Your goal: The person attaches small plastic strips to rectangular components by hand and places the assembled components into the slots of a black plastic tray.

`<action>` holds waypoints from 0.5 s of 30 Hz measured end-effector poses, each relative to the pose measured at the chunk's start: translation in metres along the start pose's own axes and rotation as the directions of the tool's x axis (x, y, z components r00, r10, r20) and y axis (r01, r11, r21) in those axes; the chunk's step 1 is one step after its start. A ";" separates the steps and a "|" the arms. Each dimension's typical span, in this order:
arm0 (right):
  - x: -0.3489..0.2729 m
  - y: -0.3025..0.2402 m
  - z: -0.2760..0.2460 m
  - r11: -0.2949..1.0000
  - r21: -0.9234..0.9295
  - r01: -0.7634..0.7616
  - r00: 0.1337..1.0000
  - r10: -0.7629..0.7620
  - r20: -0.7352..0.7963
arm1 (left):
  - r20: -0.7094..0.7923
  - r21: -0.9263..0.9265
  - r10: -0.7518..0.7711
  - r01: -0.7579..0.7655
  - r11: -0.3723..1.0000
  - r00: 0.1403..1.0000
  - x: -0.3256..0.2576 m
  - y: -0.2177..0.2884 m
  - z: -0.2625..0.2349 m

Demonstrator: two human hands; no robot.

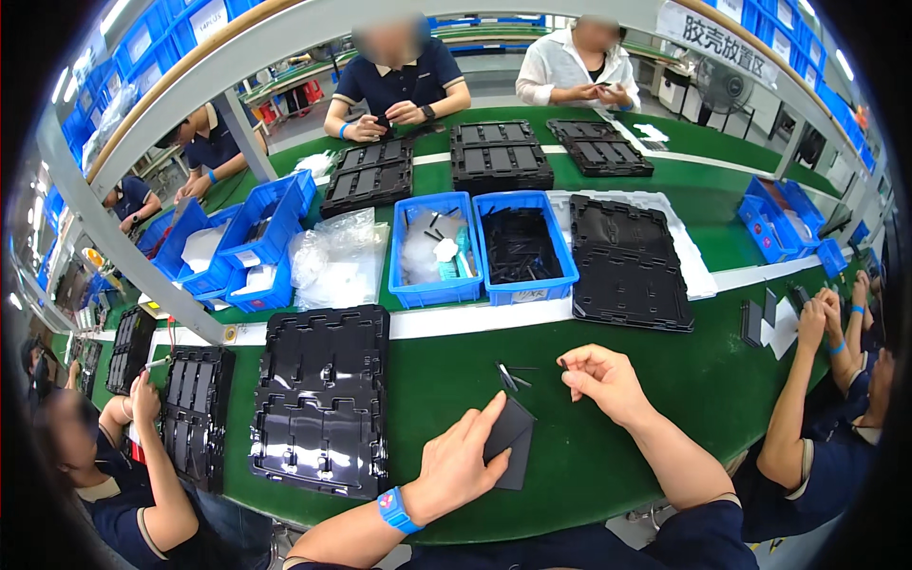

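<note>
In the head view, resting the left hand, with spread, open fingers, on overlapping flat black pieces at the lower centre of the frame, upon the green worktop. Wearing a blue wristband on that same side. Pinching a small dark piece, too small to identify, between thumb and fingertips of the right hand, just right of centre. Near both, at the centre of the frame, thin black strips in a loose cluster. Left of centre, a glossy black tray. Above centre, side by side, a blue bin full of black parts and another blue bin with pale and turquoise contents. Beside these, toward the upper right, a matte black tray over white packing.
</note>
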State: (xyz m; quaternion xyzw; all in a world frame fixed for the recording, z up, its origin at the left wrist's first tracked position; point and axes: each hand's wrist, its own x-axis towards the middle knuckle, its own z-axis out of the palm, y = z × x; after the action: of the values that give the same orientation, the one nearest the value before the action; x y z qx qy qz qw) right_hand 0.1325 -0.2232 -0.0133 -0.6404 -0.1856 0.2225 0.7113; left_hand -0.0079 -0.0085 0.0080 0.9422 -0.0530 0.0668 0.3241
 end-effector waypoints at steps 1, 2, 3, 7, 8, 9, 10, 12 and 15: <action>-0.001 0.000 0.003 1.000 0.004 -0.002 1.000 0.002 0.003 | -0.002 0.000 0.026 -0.026 1.000 1.000 0.000 0.000 0.001; -0.002 0.001 0.005 0.999 -0.004 -0.046 0.999 0.046 0.016 | -0.003 0.000 0.053 -0.053 0.999 0.999 0.000 -0.001 0.001; -0.002 0.001 0.008 0.996 -0.013 -0.090 0.995 0.090 0.031 | -0.010 0.018 0.054 -0.054 0.998 0.998 -0.001 -0.001 0.001; -0.001 0.007 0.011 0.993 0.016 -0.116 0.988 0.113 0.107 | -0.011 0.054 0.069 -0.068 0.996 0.998 -0.002 0.000 0.000; -0.001 0.008 0.010 0.993 0.018 -0.117 0.988 0.115 0.104 | -0.016 0.056 0.079 -0.078 0.995 0.997 -0.001 0.000 0.000; -0.002 0.009 0.010 0.994 0.031 -0.108 0.988 0.104 0.113 | -0.016 0.054 0.092 -0.091 0.994 0.996 0.000 0.000 0.000; -0.003 0.010 0.009 0.994 0.045 -0.098 0.988 0.092 0.121 | -0.009 0.050 0.098 -0.098 0.994 0.995 0.001 0.000 0.000; -0.001 0.007 0.010 0.992 0.043 -0.120 0.986 0.114 0.124 | -0.022 0.056 0.100 -0.098 0.994 0.995 0.002 0.000 -0.001; 0.002 0.008 0.011 0.988 0.052 -0.144 0.981 0.135 0.139 | -0.025 0.074 0.095 -0.093 0.993 0.995 0.001 -0.002 -0.002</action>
State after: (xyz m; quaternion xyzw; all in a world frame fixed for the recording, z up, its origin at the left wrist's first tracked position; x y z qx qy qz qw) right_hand 0.1271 -0.2125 -0.0200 -0.6132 -0.1810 0.3202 0.6991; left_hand -0.0066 -0.0064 0.0086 0.9487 -0.0904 0.0974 0.2868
